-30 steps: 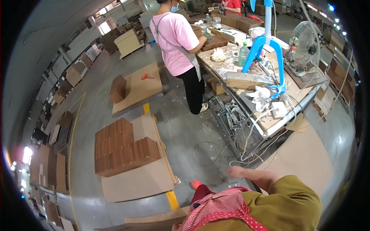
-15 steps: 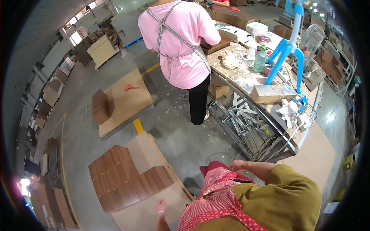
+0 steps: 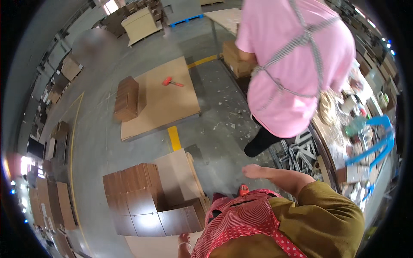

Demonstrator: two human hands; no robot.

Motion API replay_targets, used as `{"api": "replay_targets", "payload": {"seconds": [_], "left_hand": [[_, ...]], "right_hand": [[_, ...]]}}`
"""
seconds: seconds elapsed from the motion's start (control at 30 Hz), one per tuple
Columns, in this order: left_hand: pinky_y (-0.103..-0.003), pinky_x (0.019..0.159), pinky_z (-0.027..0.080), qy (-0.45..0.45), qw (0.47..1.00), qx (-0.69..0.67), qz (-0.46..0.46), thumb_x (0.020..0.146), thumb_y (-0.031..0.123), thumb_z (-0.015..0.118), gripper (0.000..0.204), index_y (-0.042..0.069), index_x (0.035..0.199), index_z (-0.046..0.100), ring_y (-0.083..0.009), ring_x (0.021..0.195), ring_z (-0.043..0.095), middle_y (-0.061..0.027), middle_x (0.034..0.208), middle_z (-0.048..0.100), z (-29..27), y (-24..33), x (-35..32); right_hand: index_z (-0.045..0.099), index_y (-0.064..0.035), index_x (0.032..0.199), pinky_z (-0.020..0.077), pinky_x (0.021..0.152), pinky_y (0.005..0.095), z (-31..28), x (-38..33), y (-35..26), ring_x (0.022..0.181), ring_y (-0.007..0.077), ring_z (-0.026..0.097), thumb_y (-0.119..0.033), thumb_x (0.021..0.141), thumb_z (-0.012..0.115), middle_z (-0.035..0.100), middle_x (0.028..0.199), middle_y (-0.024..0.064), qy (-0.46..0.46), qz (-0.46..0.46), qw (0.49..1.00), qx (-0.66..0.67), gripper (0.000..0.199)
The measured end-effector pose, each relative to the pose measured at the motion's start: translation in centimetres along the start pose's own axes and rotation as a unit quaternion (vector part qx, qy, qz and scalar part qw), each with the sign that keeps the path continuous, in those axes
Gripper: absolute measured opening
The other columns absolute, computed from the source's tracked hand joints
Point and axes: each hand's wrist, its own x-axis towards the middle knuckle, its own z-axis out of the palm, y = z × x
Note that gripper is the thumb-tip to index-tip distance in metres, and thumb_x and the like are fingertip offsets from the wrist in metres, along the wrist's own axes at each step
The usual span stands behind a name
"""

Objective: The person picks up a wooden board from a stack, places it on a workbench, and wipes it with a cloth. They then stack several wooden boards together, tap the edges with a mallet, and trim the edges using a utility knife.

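Note:
Low at the front, my left hand [image 3: 184, 241] hangs beside the near edge of a stack of brown wood-grain panels [image 3: 142, 202]. Its fingers look loosely apart, and nothing shows in them. My right hand [image 3: 253, 171] is raised ahead of my body over the grey floor, its fingers curled in; I see no object in it. The panels sit in several blocks on a tan board [image 3: 174, 170], with light glinting off their tops.
Ahead to the right, a person in a pink shirt [image 3: 297, 64] stands at a cluttered workbench [image 3: 333, 144] with a blue-legged stand [image 3: 374, 146]. Metal clamps [image 3: 301, 150] lie below it. Farther left, another board [image 3: 165, 103] holds more panels [image 3: 127, 99] and a red hammer [image 3: 172, 82].
My view has turned and come closer to the person in pink, who now appears larger and farther right. My right hand has swung forward; my left hand sits lower, nearer the stack's edge.

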Motion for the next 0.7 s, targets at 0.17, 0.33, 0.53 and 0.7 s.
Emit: {"api": "replay_targets", "payload": {"seconds": [0.17,0.33,0.53,0.7], "left_hand": [[-0.035,0.078,0.048,-0.076,0.989,-0.105,-0.069,0.088,0.025,0.055,0.030,0.007,0.111,0.059,-0.0241,0.088,0.061,-0.0065,0.099,0.066,2.8,4.2,1.4],[-0.038,0.087,0.045,-0.239,0.935,-0.259,-0.033,0.091,0.025,0.050,0.028,0.004,0.106,0.060,-0.0238,0.094,0.059,-0.0085,0.098,0.066,4.8,15.2,13.3],[-0.042,0.084,0.047,-0.199,0.937,-0.274,0.088,0.092,0.028,0.043,0.030,0.003,0.097,0.059,-0.0247,0.092,0.060,-0.0141,0.097,0.064,1.3,45.2,20.4],[-0.038,0.075,0.051,-0.114,0.968,-0.225,0.015,0.090,0.026,0.048,0.027,0.003,0.102,0.057,-0.0278,0.086,0.061,-0.0122,0.092,0.064,-0.9,51.8,27.8]], "right_hand": [[0.064,-0.0093,0.099,0.0475,0.082,0.0448,-9.0,10.9,-2.5,0.094,0.0346,0.061,-0.017,0.077,0.047,0.065,0.098,0.0168,0.069,0.030,0.992,0.102,0.029],[0.062,-0.0124,0.106,0.0465,0.084,0.0410,-12.2,18.6,0.3,0.101,0.0295,0.060,-0.021,0.075,0.052,0.064,0.104,0.0132,-0.041,0.030,0.995,0.091,0.034],[0.065,-0.0100,0.098,0.0468,0.080,0.0429,-17.6,24.6,6.9,0.095,0.0313,0.061,-0.023,0.073,0.057,0.065,0.097,0.0149,-0.122,0.098,0.984,0.080,0.030],[0.066,-0.0043,0.089,0.0468,0.074,0.0480,-23.1,35.6,12.3,0.086,0.0357,0.062,-0.024,0.074,0.059,0.064,0.090,0.0194,-0.100,0.091,0.990,0.033,0.026]]}}
